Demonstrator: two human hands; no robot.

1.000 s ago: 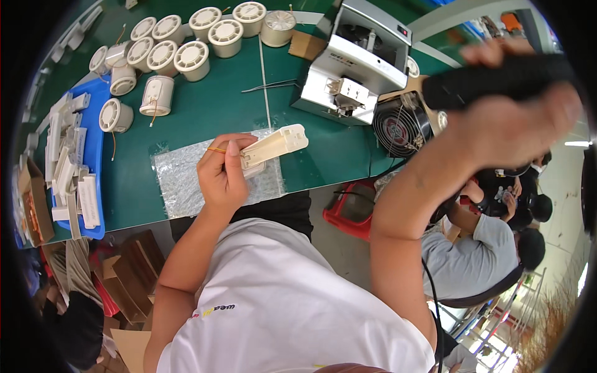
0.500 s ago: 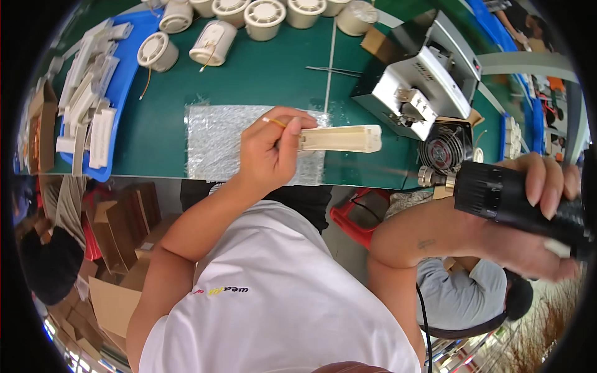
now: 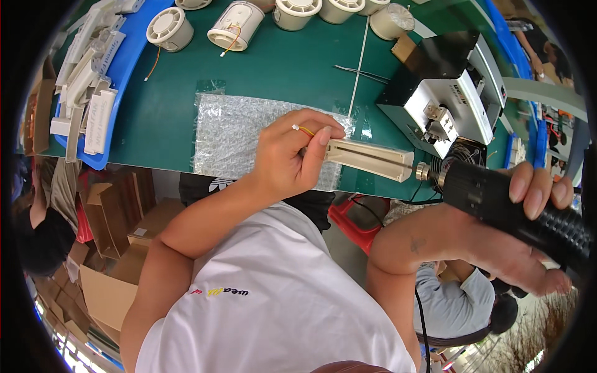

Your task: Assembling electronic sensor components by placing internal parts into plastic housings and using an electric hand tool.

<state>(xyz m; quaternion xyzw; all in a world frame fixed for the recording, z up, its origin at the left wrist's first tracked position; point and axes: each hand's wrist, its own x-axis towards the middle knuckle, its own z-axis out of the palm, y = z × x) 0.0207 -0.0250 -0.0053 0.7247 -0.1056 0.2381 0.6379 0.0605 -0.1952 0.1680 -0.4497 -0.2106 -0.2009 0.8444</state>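
Note:
A long, cream-coloured plastic housing (image 3: 373, 163) with a channel along it is pinched between the thumb and fingers of my left hand (image 3: 286, 152). A thin yellow-and-red wire with a small white connector (image 3: 296, 127) sticks out above those fingers. My right hand (image 3: 507, 252) is wrapped round a black electric screwdriver (image 3: 482, 186), held almost level. Its metal nose (image 3: 424, 171) is right beside the housing's far end; whether the bit touches it I cannot tell. Bubble wrap (image 3: 230, 133) lies flat on the green table under my left hand.
A black-and-silver machine (image 3: 463, 99) stands at the right, a small fan (image 3: 466, 152) before it. Tweezers (image 3: 360, 74) lie left of the machine. White round units (image 3: 170, 30) line the back. A blue tray (image 3: 127, 74) holds white plastic parts at left. A seated person (image 3: 451, 308) is lower right.
The housing has moved right and tilted, its far end lower. The screwdriver's nose is now close to that end. The whole view has shifted slightly.

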